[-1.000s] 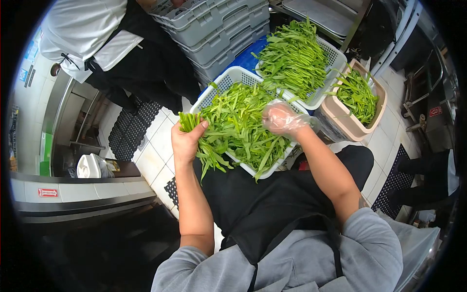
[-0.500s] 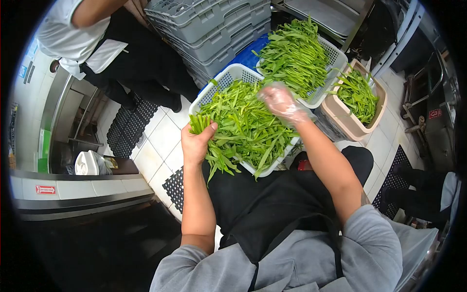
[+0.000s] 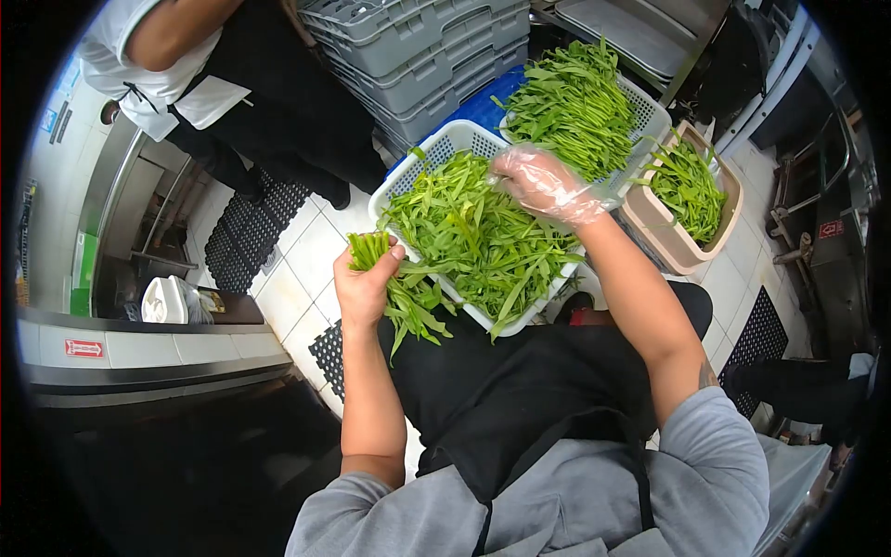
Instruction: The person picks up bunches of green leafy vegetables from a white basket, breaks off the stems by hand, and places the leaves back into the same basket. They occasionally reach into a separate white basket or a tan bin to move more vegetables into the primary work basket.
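Observation:
My left hand is wrapped round a bunch of water spinach, cut stems up and leaves hanging over the basket's near left corner. A white perforated basket in front of me is heaped with loose water spinach. Over its right side is my right hand, in a clear plastic glove, with the fingers curled in at the greens. Whatever those fingers hold is hidden.
Behind stands a second white basket of stacked greens. A beige tub at right holds more. Grey racks are piled at the back. One person in a black apron stands back left; another's dark-trousered leg shows at right.
My left hand has moved slightly left and down with its bunch, away from the basket. The gloved right hand remains over the basket's right side, its fingers more curled. The view has shifted slightly.

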Demonstrator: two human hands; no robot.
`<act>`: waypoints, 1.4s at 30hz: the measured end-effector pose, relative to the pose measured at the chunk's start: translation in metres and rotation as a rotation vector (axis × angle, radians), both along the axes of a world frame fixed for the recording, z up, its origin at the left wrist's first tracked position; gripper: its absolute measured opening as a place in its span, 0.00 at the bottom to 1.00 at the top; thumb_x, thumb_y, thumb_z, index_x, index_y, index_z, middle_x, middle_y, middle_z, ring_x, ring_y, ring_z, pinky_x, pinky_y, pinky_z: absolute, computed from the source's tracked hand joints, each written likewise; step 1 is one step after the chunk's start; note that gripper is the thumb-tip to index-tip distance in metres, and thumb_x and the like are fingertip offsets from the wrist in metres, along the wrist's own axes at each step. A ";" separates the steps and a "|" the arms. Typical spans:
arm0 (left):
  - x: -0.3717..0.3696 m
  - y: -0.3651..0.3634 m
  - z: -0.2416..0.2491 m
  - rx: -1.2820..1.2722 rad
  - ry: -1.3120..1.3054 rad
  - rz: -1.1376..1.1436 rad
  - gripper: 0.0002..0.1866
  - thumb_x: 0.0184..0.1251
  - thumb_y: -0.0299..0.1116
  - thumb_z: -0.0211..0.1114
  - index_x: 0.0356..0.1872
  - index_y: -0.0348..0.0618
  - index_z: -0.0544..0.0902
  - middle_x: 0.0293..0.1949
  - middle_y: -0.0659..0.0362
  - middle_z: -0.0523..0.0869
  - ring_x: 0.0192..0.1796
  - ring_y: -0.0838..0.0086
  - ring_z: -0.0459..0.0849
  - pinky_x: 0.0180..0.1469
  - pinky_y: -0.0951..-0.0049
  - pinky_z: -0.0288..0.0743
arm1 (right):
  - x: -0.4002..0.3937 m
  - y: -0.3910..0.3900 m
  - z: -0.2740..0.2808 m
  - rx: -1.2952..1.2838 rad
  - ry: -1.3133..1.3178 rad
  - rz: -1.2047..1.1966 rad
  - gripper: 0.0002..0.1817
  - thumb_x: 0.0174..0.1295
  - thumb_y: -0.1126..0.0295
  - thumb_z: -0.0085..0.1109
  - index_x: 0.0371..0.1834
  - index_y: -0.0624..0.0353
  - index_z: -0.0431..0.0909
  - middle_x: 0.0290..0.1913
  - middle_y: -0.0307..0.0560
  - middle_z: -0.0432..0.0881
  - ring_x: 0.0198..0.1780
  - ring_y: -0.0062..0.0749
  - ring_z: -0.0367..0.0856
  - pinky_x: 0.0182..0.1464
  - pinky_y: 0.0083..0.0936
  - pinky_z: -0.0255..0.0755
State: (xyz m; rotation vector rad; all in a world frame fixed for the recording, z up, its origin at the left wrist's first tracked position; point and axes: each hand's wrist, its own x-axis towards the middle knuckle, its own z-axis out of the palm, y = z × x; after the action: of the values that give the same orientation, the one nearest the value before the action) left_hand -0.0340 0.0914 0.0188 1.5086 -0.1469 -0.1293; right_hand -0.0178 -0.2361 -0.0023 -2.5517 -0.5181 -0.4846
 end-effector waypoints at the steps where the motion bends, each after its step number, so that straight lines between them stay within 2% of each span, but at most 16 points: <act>1: -0.001 -0.003 0.004 0.022 -0.013 -0.019 0.07 0.65 0.23 0.72 0.42 0.32 0.85 0.29 0.61 0.85 0.28 0.79 0.81 0.34 0.78 0.74 | -0.003 -0.001 0.005 0.018 -0.051 0.002 0.10 0.60 0.74 0.65 0.45 0.58 0.85 0.45 0.52 0.87 0.50 0.51 0.85 0.57 0.44 0.78; 6: -0.003 -0.026 0.023 0.175 -0.186 -0.057 0.09 0.68 0.24 0.72 0.46 0.31 0.87 0.32 0.61 0.87 0.32 0.80 0.83 0.38 0.79 0.76 | -0.030 0.005 0.060 0.115 -0.219 -0.013 0.13 0.59 0.77 0.60 0.46 0.57 0.85 0.43 0.50 0.87 0.50 0.51 0.84 0.55 0.43 0.78; 7: -0.003 -0.035 0.028 0.187 -0.268 -0.059 0.11 0.66 0.23 0.72 0.48 0.33 0.87 0.38 0.57 0.91 0.39 0.74 0.88 0.45 0.74 0.80 | -0.033 0.004 0.064 0.124 -0.235 -0.027 0.14 0.59 0.77 0.60 0.48 0.58 0.85 0.43 0.52 0.87 0.50 0.53 0.84 0.55 0.44 0.77; 10: 0.001 -0.066 0.038 0.441 -0.800 -0.124 0.12 0.64 0.23 0.72 0.49 0.37 0.87 0.45 0.52 0.92 0.48 0.61 0.91 0.53 0.67 0.82 | -0.046 0.006 0.071 0.211 -0.186 -0.057 0.15 0.61 0.76 0.59 0.51 0.58 0.84 0.45 0.55 0.87 0.50 0.55 0.83 0.56 0.45 0.77; 13: 0.005 -0.086 0.016 0.751 -0.686 -0.278 0.14 0.62 0.26 0.71 0.49 0.40 0.88 0.49 0.46 0.90 0.53 0.51 0.89 0.56 0.60 0.81 | -0.052 -0.001 0.063 0.245 -0.158 -0.079 0.16 0.63 0.75 0.58 0.54 0.58 0.84 0.46 0.58 0.87 0.50 0.56 0.83 0.57 0.46 0.76; 16: 0.005 -0.085 0.009 0.981 -0.494 -0.375 0.13 0.63 0.30 0.71 0.47 0.40 0.87 0.47 0.43 0.90 0.52 0.48 0.88 0.56 0.58 0.81 | -0.057 -0.018 0.043 0.230 0.029 -0.128 0.18 0.63 0.75 0.57 0.56 0.59 0.84 0.49 0.59 0.87 0.52 0.57 0.83 0.59 0.46 0.76; 20: 0.002 -0.066 0.022 0.826 -0.377 -0.225 0.13 0.64 0.32 0.73 0.48 0.39 0.89 0.38 0.42 0.91 0.42 0.50 0.91 0.48 0.61 0.82 | -0.062 -0.039 0.010 0.090 0.127 -0.150 0.16 0.72 0.66 0.56 0.58 0.61 0.84 0.51 0.61 0.87 0.54 0.58 0.84 0.59 0.45 0.77; 21: -0.002 -0.067 0.033 0.723 -0.435 -0.169 0.12 0.63 0.32 0.74 0.45 0.38 0.89 0.36 0.44 0.91 0.39 0.52 0.91 0.45 0.62 0.82 | -0.063 -0.045 0.003 0.121 0.125 -0.096 0.17 0.74 0.65 0.54 0.58 0.63 0.83 0.50 0.60 0.87 0.54 0.55 0.85 0.58 0.42 0.78; 24: -0.004 -0.081 0.053 0.751 -0.564 -0.177 0.11 0.63 0.35 0.74 0.41 0.39 0.88 0.37 0.45 0.89 0.42 0.48 0.89 0.46 0.55 0.81 | -0.064 -0.042 0.003 0.307 0.359 -0.085 0.20 0.71 0.65 0.53 0.60 0.62 0.82 0.55 0.62 0.86 0.58 0.58 0.82 0.64 0.45 0.74; 25: -0.006 -0.091 0.055 0.782 -0.662 -0.188 0.09 0.60 0.31 0.74 0.40 0.40 0.88 0.37 0.47 0.89 0.41 0.49 0.88 0.45 0.54 0.81 | -0.066 -0.036 0.017 0.446 0.478 -0.067 0.21 0.72 0.62 0.54 0.60 0.65 0.81 0.51 0.61 0.87 0.52 0.55 0.85 0.58 0.41 0.77; 29: 0.016 -0.124 0.032 0.813 -0.969 -0.278 0.12 0.52 0.26 0.70 0.41 0.42 0.88 0.36 0.48 0.89 0.42 0.48 0.88 0.48 0.49 0.80 | -0.060 -0.035 0.023 0.504 0.592 -0.007 0.19 0.75 0.61 0.55 0.56 0.65 0.82 0.42 0.52 0.88 0.41 0.39 0.87 0.50 0.35 0.79; 32: 0.033 -0.135 0.020 1.071 -0.781 -0.489 0.13 0.57 0.30 0.71 0.45 0.44 0.89 0.38 0.46 0.90 0.43 0.48 0.88 0.51 0.50 0.81 | -0.058 -0.037 0.024 0.611 0.647 0.020 0.18 0.76 0.60 0.55 0.54 0.65 0.83 0.38 0.45 0.87 0.37 0.28 0.85 0.47 0.30 0.78; 34: 0.041 -0.136 0.018 1.031 -0.672 -0.555 0.12 0.63 0.36 0.71 0.45 0.42 0.89 0.39 0.44 0.90 0.43 0.47 0.88 0.51 0.51 0.80 | -0.053 -0.041 0.016 0.613 0.673 0.041 0.17 0.77 0.61 0.56 0.55 0.65 0.82 0.37 0.42 0.85 0.37 0.25 0.83 0.48 0.26 0.77; 38: 0.062 -0.132 0.005 0.943 -0.488 -0.685 0.14 0.65 0.37 0.72 0.47 0.39 0.88 0.39 0.42 0.90 0.42 0.47 0.88 0.50 0.55 0.80 | -0.051 -0.042 0.000 0.402 0.404 0.007 0.16 0.73 0.61 0.56 0.50 0.63 0.84 0.39 0.51 0.88 0.41 0.44 0.88 0.50 0.38 0.79; 41: 0.066 -0.131 0.005 0.922 -0.447 -0.721 0.15 0.65 0.36 0.72 0.47 0.38 0.88 0.39 0.42 0.90 0.42 0.49 0.88 0.50 0.56 0.80 | -0.051 -0.031 0.000 0.034 -0.106 0.040 0.13 0.65 0.64 0.58 0.44 0.60 0.85 0.38 0.56 0.87 0.42 0.55 0.86 0.49 0.46 0.78; 42: 0.066 -0.131 0.006 0.916 -0.452 -0.723 0.15 0.65 0.36 0.72 0.47 0.37 0.88 0.39 0.42 0.90 0.42 0.49 0.88 0.50 0.56 0.79 | -0.048 -0.027 0.000 -0.013 -0.066 0.051 0.12 0.63 0.65 0.58 0.42 0.60 0.84 0.37 0.56 0.86 0.42 0.56 0.86 0.48 0.47 0.78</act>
State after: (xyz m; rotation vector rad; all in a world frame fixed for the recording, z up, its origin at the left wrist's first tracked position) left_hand 0.0322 -0.0396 0.0252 2.3143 -1.1197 -0.4774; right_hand -0.0663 -0.2634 -0.0024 -2.5355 -0.6108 -0.5498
